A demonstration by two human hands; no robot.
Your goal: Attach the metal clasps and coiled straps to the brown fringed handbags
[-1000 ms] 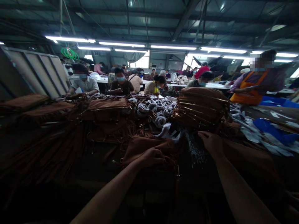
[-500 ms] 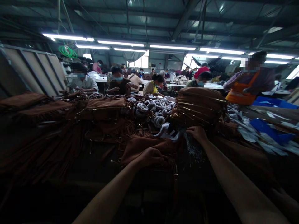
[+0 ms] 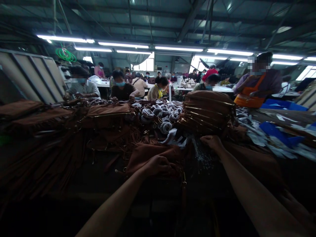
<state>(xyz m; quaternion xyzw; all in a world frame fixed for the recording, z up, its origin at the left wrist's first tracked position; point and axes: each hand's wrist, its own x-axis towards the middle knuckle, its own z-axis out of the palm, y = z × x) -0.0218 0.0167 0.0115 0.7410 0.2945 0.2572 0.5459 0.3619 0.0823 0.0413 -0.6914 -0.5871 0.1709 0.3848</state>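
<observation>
A brown fringed bag (image 3: 148, 154) lies on the dark table in front of me. My left hand (image 3: 159, 166) rests over its near edge with the fingers bent onto the fabric, gripping it. A strap with gold-coloured hardware (image 3: 184, 182) hangs from the bag's right end. To the right, my right hand (image 3: 212, 143) is closed, fingertips together, beside a bundle of thin clear plastic strands (image 3: 198, 152). Whatever its fingertips may hold is too small and dark to make out. Right behind that hand is a stack of brown bags with gold zippers (image 3: 207, 110).
Several wrapped grey-white coils (image 3: 166, 126) are heaped beyond the bag. More brown bags (image 3: 108, 110) and long fringes (image 3: 56, 161) cover the left side. Blue trays (image 3: 281, 133) and pale plastic pieces lie at right. Several people work behind; one wears an orange apron (image 3: 250, 95).
My right hand has shifted slightly right, away from the clear strands. My left hand stays on the bag. The view has turned a little to the right.
</observation>
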